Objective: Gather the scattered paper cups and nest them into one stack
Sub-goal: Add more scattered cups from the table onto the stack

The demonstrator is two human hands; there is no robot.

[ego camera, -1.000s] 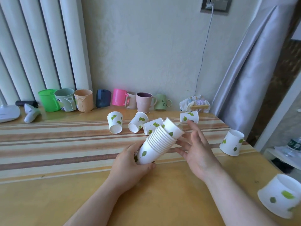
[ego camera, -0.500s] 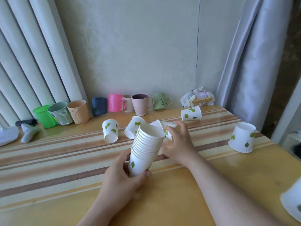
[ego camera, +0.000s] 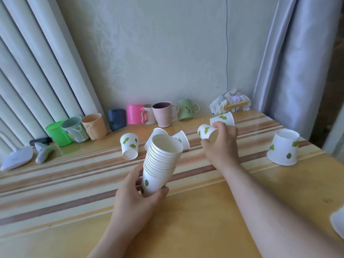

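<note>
My left hand [ego camera: 136,197] grips the base of a stack of nested white paper cups with green leaves [ego camera: 162,163], mouth tilted up and away. My right hand [ego camera: 221,146] holds a single paper cup [ego camera: 205,132] on its side, just above the table, right of the stack. Loose cups lie on the striped table [ego camera: 74,183]: one upside down [ego camera: 129,148], two on their sides behind the stack [ego camera: 181,139], one behind my right hand [ego camera: 223,118], one upside down at the right [ego camera: 283,147], and one cut off at the right edge [ego camera: 337,225].
A row of coloured plastic and ceramic mugs [ego camera: 163,114] stands along the wall. Crumpled wrappers [ego camera: 230,102] sit in the back right corner. A white device [ego camera: 16,158] and a small white tool [ego camera: 42,152] lie at the left. A curtain [ego camera: 297,62] hangs at the right.
My right hand left the stack, reached back and picked up a single cup lying on its side. The left hand tipped the stack more upright. The camera moved closer.
</note>
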